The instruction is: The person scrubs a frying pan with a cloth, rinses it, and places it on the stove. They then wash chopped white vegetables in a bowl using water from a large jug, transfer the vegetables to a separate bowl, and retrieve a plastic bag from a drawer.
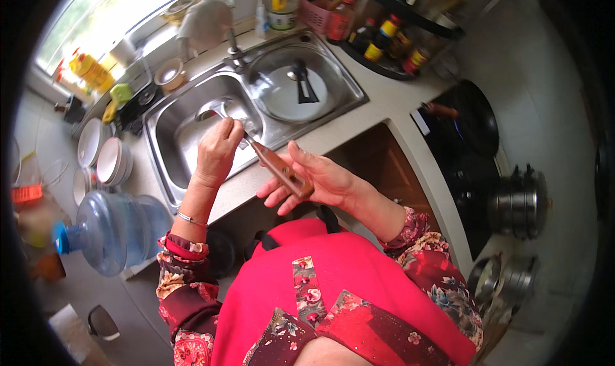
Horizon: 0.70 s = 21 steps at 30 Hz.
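Over the near rim of the double sink [269, 147], my left hand [216, 149] is closed around the metal shaft of a kitchen utensil with a brown wooden handle [283, 171]. The utensil's metal head, over the left basin, is blurred and partly hidden behind that hand. My right hand [326, 178] is palm up with its fingers spread, beside and behind the handle's end; whether it touches the handle I cannot tell. The right basin holds a round glass lid [269, 94] and a black-handled utensil [307, 89]. A cloth [206, 22] hangs near the faucet [235, 56].
Stacked bowls [113, 161] and a large blue water bottle [117, 231] are at the left. Sauce bottles [379, 39] fill a black corner rack [375, 65]. A black wok [473, 118] and a steel pot [521, 202] stand at the right. Below the counter is an opening [384, 169].
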{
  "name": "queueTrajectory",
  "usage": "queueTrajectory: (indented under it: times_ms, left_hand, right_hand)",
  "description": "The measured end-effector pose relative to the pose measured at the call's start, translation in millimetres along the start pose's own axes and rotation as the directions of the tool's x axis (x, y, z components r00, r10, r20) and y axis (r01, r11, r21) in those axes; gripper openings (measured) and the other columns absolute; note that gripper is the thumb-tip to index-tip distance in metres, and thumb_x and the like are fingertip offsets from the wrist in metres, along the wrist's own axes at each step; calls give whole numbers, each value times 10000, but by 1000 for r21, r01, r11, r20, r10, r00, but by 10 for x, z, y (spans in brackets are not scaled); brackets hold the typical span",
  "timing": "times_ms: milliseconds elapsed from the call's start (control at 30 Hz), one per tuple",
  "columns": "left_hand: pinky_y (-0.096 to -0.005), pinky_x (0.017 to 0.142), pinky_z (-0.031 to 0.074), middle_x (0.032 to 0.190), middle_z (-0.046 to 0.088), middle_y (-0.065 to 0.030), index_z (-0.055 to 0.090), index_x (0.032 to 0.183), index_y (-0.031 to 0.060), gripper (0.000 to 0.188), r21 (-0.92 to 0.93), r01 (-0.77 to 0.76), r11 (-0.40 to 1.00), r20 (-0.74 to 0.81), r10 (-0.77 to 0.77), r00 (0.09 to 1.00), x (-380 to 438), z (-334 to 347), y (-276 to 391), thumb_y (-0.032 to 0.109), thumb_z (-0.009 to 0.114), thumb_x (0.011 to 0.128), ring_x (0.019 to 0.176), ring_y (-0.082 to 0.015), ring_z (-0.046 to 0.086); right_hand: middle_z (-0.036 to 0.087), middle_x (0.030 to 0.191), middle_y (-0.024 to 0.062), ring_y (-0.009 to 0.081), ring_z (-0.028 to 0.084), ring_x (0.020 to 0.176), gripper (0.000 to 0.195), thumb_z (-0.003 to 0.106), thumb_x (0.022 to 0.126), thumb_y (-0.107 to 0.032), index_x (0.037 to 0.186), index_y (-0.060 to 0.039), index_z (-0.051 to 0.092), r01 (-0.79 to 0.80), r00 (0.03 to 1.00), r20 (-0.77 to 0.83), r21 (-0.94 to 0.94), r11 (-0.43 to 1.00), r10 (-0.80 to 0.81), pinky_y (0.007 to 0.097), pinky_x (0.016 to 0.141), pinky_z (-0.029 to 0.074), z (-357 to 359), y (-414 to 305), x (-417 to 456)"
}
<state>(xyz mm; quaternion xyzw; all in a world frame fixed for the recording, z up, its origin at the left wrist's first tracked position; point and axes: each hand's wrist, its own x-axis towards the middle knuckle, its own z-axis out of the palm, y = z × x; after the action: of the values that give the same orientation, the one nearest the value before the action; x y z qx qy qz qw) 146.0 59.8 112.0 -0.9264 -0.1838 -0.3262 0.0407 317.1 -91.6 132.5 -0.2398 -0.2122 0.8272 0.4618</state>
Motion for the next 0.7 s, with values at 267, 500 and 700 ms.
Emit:
queueTrajectory:
  times_ms: [267, 500, 700]
  left_hand:
    - [-329, 690, 482, 984, 533, -102, 538, 1036, 61, 293, -214, -240, 947, -13, 243, 970, 163, -32, 591, 67, 536, 744, 832, -239, 571]
    - [-358, 672, 514, 1104, 523, -131, 508, 1177, 90, 431, -462, -32, 887, 73, 74, 995, -32, 65, 775, 47, 619, 762, 868, -290, 598]
    - [-358, 668, 510, 1085, 528, -135, 504, 1152, 68, 410, -509, 227, 830, 269, -97, 958, -602, 412, 850, 29, 618, 761, 839, -312, 599]
  right_hand:
    - [494, 815, 31, 47, 466, 594, 496, 531, 860, -106, 1303, -36, 319, 321, 852, -398, -113, 940, -339, 197, 506, 445, 785, 548, -783]
    - [453, 717, -15, 36, 414, 497, 268, 604, 827, -135, 1027, -51, 447, 193, 401, -731, -522, 831, -553, 177, 389, 338, -28, 755, -1431]
    - [487, 675, -6, 54, 437, 461, 230, 588, 816, -107, 1018, -32, 507, 37, 239, -772, -598, 800, -589, 207, 379, 351, -1256, 591, -2003]
